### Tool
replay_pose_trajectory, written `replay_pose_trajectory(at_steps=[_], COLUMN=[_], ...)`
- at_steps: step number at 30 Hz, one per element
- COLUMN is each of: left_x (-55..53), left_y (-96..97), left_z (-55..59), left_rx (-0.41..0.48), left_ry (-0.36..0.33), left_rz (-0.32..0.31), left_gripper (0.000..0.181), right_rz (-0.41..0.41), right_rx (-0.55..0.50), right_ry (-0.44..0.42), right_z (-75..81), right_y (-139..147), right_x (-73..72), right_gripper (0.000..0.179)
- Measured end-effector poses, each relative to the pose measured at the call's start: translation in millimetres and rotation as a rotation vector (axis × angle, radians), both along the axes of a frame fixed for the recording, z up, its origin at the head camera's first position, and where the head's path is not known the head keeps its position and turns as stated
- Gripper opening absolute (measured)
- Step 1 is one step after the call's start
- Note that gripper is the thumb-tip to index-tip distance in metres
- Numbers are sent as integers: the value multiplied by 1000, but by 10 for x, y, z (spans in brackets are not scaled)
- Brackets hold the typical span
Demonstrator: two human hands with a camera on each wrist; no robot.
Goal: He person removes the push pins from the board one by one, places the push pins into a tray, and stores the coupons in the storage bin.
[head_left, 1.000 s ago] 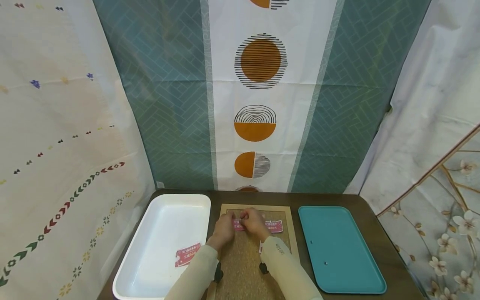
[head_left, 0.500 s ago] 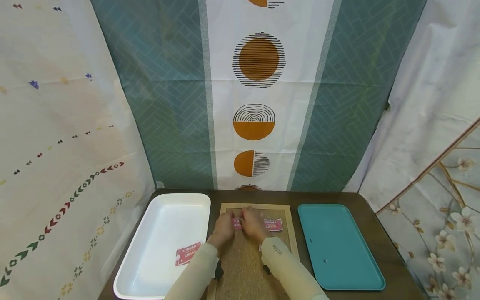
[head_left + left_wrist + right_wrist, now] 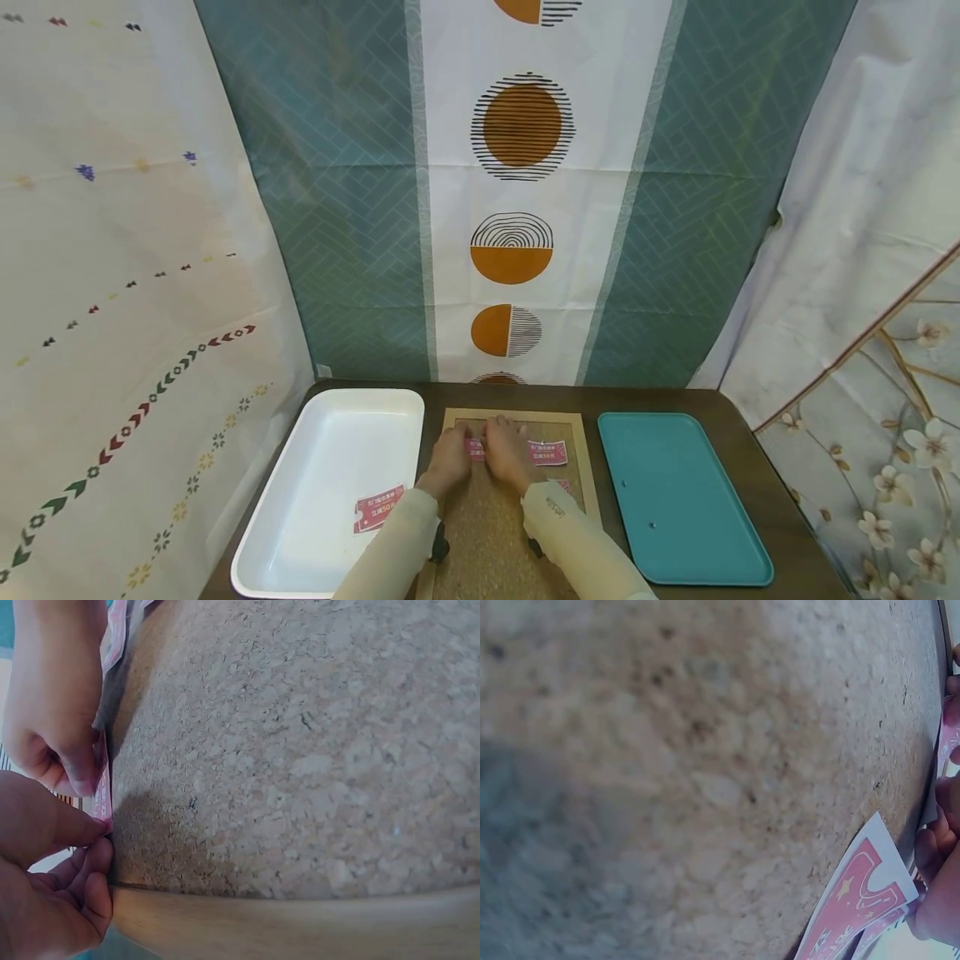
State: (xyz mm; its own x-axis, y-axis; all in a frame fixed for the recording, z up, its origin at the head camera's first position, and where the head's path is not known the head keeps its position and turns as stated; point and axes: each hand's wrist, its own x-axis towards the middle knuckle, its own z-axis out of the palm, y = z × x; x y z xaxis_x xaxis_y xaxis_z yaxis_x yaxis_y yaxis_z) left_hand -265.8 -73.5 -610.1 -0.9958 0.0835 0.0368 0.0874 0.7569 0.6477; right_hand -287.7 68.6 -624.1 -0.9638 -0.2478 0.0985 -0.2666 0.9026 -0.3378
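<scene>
A pink-and-white paper coupon (image 3: pixel 476 450) lies near the top left of a wood-framed cork board (image 3: pixel 487 533). My left hand (image 3: pixel 448 457) holds its left end; in the left wrist view the thumb is on the coupon's edge and the other fingers curl by the frame. My right hand (image 3: pixel 506 454) bears on the coupon's other side, thumb and curled forefinger together at the paper; what lies under that thumb is hidden. To the right on the cork is a second coupon (image 3: pixel 548 452), and a third coupon (image 3: pixel 561 483) shows partly beyond the right wrist.
Left of the board stands a white tray (image 3: pixel 322 500) with one more coupon (image 3: pixel 378 508) in it, partly behind the left sleeve. A teal tray (image 3: pixel 686 500) on the right holds small metal tacks (image 3: pixel 652 526). Patterned curtains hang behind and at both sides of the dark table (image 3: pixel 705 404).
A second ago the right thumb and forefinger held something small over the coupon; now the thumb is down on the paper. The left hand has hardly moved.
</scene>
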Motion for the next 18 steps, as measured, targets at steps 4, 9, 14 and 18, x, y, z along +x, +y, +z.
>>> replay_pose_trajectory(at_steps=[4, 9, 14, 18], left_x=[-9, -22, -6, 8], left_y=[-28, -75, -114, -119], left_z=[-19, -16, 28, 100], left_rx=[19, 32, 31, 37], left_ry=[-15, 8, 22, 2], left_rz=[5, 2, 0, 8], left_gripper=[27, 30, 28, 26], right_rz=[4, 28, 41, 49], right_rx=[-12, -56, -112, -122], right_ry=[-15, 18, 44, 74], right_z=[0, 38, 81, 109], right_y=[1, 18, 69, 125], right_x=[13, 21, 46, 59], right_gripper=[13, 11, 7, 7])
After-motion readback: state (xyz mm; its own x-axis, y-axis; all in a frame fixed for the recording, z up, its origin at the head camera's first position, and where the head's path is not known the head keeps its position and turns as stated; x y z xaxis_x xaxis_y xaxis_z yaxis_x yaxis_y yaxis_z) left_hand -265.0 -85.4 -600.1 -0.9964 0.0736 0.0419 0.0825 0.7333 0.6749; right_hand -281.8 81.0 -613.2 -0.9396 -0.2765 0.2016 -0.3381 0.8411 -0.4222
